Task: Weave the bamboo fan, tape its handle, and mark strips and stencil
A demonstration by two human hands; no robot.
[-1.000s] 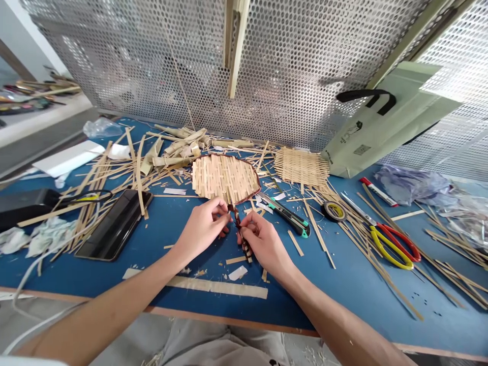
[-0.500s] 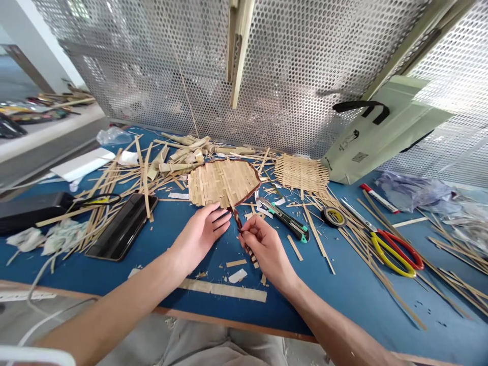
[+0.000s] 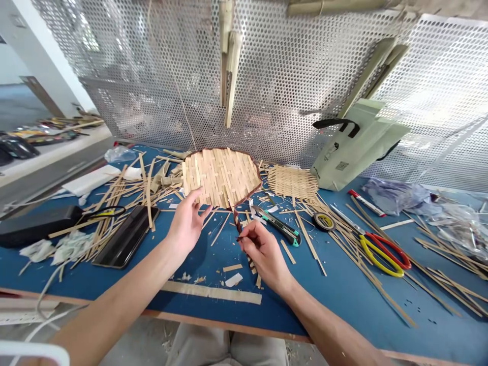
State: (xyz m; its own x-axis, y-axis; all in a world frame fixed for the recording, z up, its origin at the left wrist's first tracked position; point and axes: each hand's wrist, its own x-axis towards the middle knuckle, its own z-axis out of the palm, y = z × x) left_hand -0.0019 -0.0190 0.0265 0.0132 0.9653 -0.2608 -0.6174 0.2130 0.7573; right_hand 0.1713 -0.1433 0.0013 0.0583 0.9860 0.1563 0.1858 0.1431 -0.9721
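A woven bamboo fan (image 3: 223, 177) with dark brown binding along its rim is tilted up at the middle of the bench. My right hand (image 3: 263, 251) is closed, thumb and fingers pinching the fan's brown-wrapped handle (image 3: 237, 222) below the blade. A small dark end of strip shows at the fingertips. My left hand (image 3: 187, 223) is open, fingers apart, in front of the blade's lower left edge; I cannot tell whether it touches. Right of the handle lies a green and black utility knife (image 3: 280, 227).
The blue bench (image 3: 305, 300) bears loose bamboo strips, a black phone (image 3: 124, 239), a second woven piece (image 3: 293, 182), a tape roll (image 3: 324, 221), red-and-yellow-handled scissors (image 3: 385, 254) and a red marker (image 3: 366, 202). A pale green bag (image 3: 351, 152) leans on the perforated metal panel (image 3: 274, 66).
My left hand has moved left from beside the handle, and its fingers have spread. The fan's blade stands a little more upright. My right hand stays at the handle. The view has shifted.
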